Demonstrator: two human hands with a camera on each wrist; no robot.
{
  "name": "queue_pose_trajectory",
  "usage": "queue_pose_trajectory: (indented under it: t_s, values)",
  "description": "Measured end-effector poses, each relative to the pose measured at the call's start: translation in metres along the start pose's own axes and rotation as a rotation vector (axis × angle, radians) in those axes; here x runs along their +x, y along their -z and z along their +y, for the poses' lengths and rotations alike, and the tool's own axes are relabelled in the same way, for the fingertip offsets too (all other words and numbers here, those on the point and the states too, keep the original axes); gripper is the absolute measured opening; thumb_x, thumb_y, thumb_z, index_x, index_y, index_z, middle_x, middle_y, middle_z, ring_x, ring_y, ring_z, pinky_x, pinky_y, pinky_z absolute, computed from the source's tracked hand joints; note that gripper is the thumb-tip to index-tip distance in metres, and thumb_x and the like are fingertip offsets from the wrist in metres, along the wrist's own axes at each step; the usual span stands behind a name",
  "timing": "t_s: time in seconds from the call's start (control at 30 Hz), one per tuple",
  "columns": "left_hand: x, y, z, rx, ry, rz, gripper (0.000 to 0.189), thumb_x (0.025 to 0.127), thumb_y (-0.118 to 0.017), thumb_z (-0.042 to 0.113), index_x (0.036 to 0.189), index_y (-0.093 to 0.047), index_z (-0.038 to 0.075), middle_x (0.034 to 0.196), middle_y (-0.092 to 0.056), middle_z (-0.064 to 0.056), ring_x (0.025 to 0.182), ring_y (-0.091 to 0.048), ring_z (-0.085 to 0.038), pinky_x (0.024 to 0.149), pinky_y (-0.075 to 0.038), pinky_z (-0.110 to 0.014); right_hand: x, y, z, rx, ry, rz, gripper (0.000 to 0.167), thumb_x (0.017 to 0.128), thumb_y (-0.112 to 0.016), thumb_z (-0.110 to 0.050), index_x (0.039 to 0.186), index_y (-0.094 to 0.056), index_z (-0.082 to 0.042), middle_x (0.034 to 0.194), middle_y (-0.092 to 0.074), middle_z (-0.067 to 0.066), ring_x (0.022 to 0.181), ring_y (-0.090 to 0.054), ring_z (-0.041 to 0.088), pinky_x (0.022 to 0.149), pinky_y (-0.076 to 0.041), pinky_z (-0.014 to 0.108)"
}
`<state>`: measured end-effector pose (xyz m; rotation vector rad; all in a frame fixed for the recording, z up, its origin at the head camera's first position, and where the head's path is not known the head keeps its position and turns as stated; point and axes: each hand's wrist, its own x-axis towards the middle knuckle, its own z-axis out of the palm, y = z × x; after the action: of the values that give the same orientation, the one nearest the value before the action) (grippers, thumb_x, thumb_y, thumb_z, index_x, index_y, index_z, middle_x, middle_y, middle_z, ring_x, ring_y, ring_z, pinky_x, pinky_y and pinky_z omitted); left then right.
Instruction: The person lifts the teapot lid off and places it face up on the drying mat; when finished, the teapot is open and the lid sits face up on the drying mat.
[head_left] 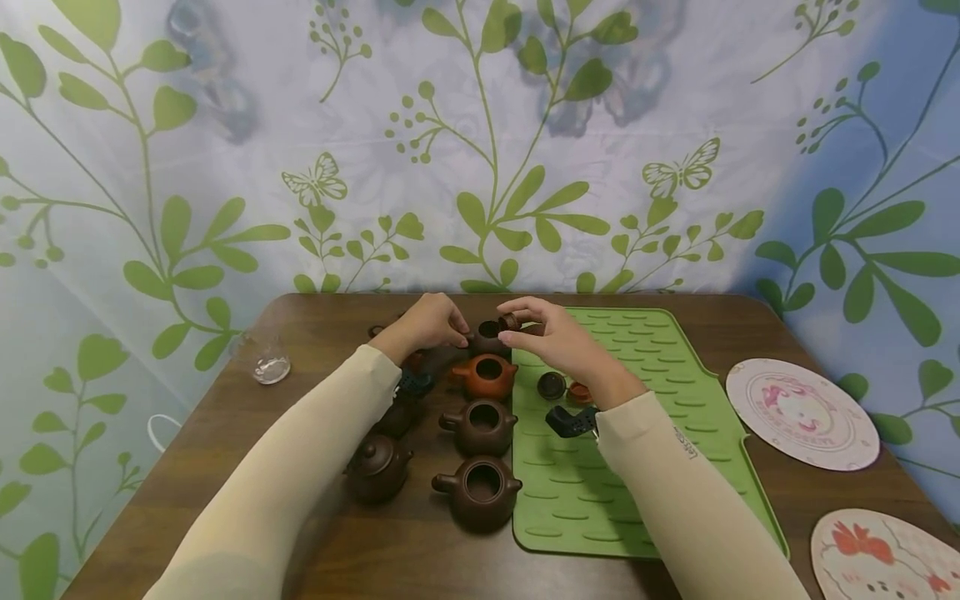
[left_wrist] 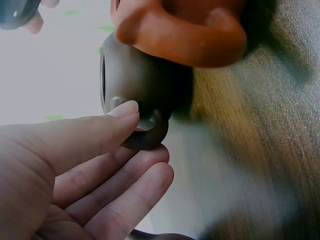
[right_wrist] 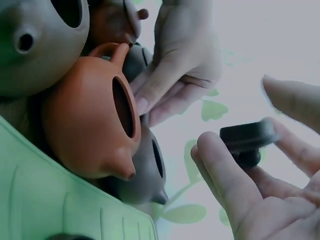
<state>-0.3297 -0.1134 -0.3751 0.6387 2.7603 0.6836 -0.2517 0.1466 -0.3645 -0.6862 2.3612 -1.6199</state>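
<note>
My left hand (head_left: 432, 322) pinches the loop handle of a small dark brown teapot (head_left: 487, 339) at the back of the table; in the left wrist view the thumb lies above the handle (left_wrist: 150, 137), the fingers below. The teapot has no lid on, its mouth showing. Just right of it, my right hand (head_left: 553, 335) holds a small dark teapot lid (right_wrist: 245, 136) in its fingers, apart from the pot, knob facing down in the right wrist view. Nearest in front stands an orange-red lidless teapot (head_left: 487, 380).
Two brown lidless teapots (head_left: 482, 493) stand nearer the front. A lidded teapot (head_left: 377, 471) is at left, others partly behind my left arm. On the green mat (head_left: 570, 521) lie a dark lid (head_left: 551, 385) and an orange lid (head_left: 579, 392). A clear glass (head_left: 270, 367) and round placemats (head_left: 802, 412) flank them.
</note>
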Motion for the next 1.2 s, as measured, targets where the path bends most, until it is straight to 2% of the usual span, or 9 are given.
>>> queue_pose_trajectory:
  t_s: [0.17, 0.23, 0.33, 0.47, 0.63, 0.77, 0.97, 1.2]
  values:
    - [-0.003, 0.001, 0.0, -0.009, -0.013, -0.001, 0.017, 0.093, -0.085, 0.015, 0.108, -0.083, 0.006, 0.098, -0.078, -0.003, 0.083, -0.075, -0.025, 0.074, -0.06, -0.033, -0.013, 0.006, 0.004, 0.029, -0.046, 0.069, 0.052, 0.097, -0.08, -0.011, 0.143, -0.056, -0.011, 0.137, -0.057, 0.015, 0.119, -0.063, 0.031, 0.095, -0.053, 0.057]
    - [-0.004, 0.001, 0.0, -0.008, -0.018, -0.003, 0.018, 0.093, -0.085, 0.014, 0.108, -0.083, 0.006, 0.099, -0.078, -0.004, 0.084, -0.075, -0.025, 0.074, -0.06, -0.034, -0.018, 0.009, 0.007, 0.049, -0.07, 0.08, 0.053, 0.095, -0.081, -0.005, 0.141, -0.055, -0.006, 0.135, -0.056, 0.017, 0.114, -0.066, 0.033, 0.092, -0.053, 0.06]
    - [-0.005, 0.002, 0.0, -0.001, -0.024, -0.001, 0.018, 0.093, -0.085, 0.014, 0.108, -0.083, 0.005, 0.099, -0.078, -0.005, 0.084, -0.075, -0.025, 0.074, -0.06, -0.033, -0.026, 0.013, 0.011, 0.023, -0.101, 0.072, 0.051, 0.094, -0.081, -0.004, 0.137, -0.054, -0.002, 0.133, -0.055, 0.017, 0.109, -0.067, 0.032, 0.088, -0.054, 0.061]
    - [-0.003, 0.002, 0.0, 0.002, -0.031, 0.0, 0.017, 0.093, -0.085, 0.013, 0.107, -0.083, 0.005, 0.099, -0.077, -0.005, 0.084, -0.075, -0.024, 0.074, -0.06, -0.033, -0.036, 0.019, 0.014, -0.075, -0.073, -0.026, 0.042, 0.093, -0.083, -0.006, 0.127, -0.059, -0.002, 0.125, -0.06, 0.016, 0.093, -0.07, 0.035, 0.075, -0.057, 0.051]
    - [-0.002, 0.003, -0.001, 0.011, -0.029, -0.007, 0.017, 0.093, -0.085, 0.013, 0.108, -0.083, 0.006, 0.099, -0.078, -0.004, 0.081, -0.074, -0.019, 0.074, -0.06, -0.033, -0.045, 0.023, 0.017, -0.21, -0.001, -0.225, 0.035, 0.089, -0.087, -0.007, 0.114, -0.063, -0.005, 0.107, -0.068, 0.01, 0.082, -0.065, 0.03, 0.072, -0.052, 0.041]
    - [-0.001, 0.003, -0.002, 0.017, -0.027, -0.006, 0.017, 0.092, -0.085, 0.014, 0.108, -0.083, 0.006, 0.099, -0.078, -0.003, 0.08, -0.072, -0.015, 0.075, -0.06, -0.033, -0.048, 0.022, 0.018, -0.274, 0.018, -0.322, 0.035, 0.085, -0.09, -0.006, 0.109, -0.064, -0.006, 0.091, -0.067, 0.007, 0.076, -0.059, 0.023, 0.069, -0.051, 0.037]
    - [-0.001, 0.002, -0.002, 0.014, -0.029, 0.002, 0.017, 0.092, -0.085, 0.014, 0.108, -0.083, 0.006, 0.1, -0.078, -0.003, 0.081, -0.072, -0.016, 0.075, -0.06, -0.033, -0.051, 0.02, 0.018, -0.336, -0.031, -0.398, 0.04, 0.08, -0.094, -0.01, 0.104, -0.062, -0.008, 0.085, -0.064, 0.004, 0.073, -0.058, 0.021, 0.068, -0.051, 0.036]
    - [-0.001, 0.001, -0.001, 0.014, -0.035, 0.008, 0.016, 0.092, -0.085, 0.013, 0.106, -0.084, 0.006, 0.099, -0.077, -0.003, 0.082, -0.072, -0.017, 0.074, -0.06, -0.033, -0.055, 0.014, 0.014, -0.507, -0.097, -0.432, 0.042, 0.077, -0.097, -0.015, 0.099, -0.062, -0.015, 0.089, -0.062, 0.0, 0.075, -0.056, 0.017, 0.07, -0.05, 0.037]
